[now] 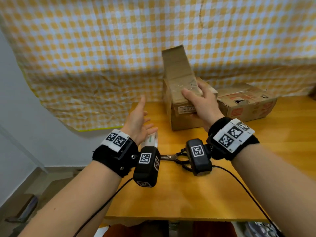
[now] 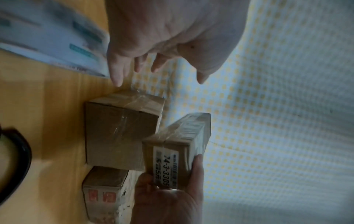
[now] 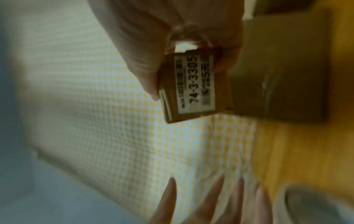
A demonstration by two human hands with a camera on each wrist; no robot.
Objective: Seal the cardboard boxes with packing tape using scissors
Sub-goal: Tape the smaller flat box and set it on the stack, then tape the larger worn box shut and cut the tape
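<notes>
I see a yellow-and-white checked cloth point(image 1: 102, 57) draped across the whole back of the scene, with a pale wall to its left. In front of it is my orange wooden table point(image 1: 179, 194).

On the table's far side sit two cardboard boxes: a red-printed box point(image 1: 246, 106) at right, flaps closed, and a plain brown box point(image 2: 114, 133) with clear tape over its seam.

My right hand point(image 1: 203, 101) grips a small labelled box point(image 3: 191, 89), thumb on one side and fingers on the other, holding it tilted in the air above the brown box; it is wrapped in glossy tape and its label reads 74-3-3305.

My left hand point(image 1: 138, 120) hovers spread wide, palm turned inward, holding nothing.

Near me lie black scissors point(image 1: 172, 157) and a white printed paper point(image 2: 47, 39).
</notes>
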